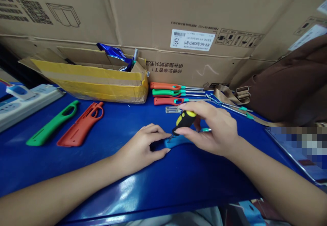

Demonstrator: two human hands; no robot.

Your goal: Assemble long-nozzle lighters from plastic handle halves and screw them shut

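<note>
My right hand (214, 127) is closed around a black and yellow screwdriver (184, 120), its shaft tilted down to a blue lighter (182, 141) lying on the table. Between thumb and fingers, my left hand (145, 142) grips the left end of this lighter. Part of the blue handle is hidden under my right hand; a turquoise piece and a bit of metal tube show beyond it. Just behind the screwdriver lies a small clear lighter tank (173, 109).
Orange (163, 86), green (165, 92) and red (166, 101) long lighters lie at the back. Metal lighter tubes (235, 110) rest to their right. Green (52, 125) and red (79, 127) handle shells sit left, near a power strip (30, 103). An open carton (102, 86) stands behind.
</note>
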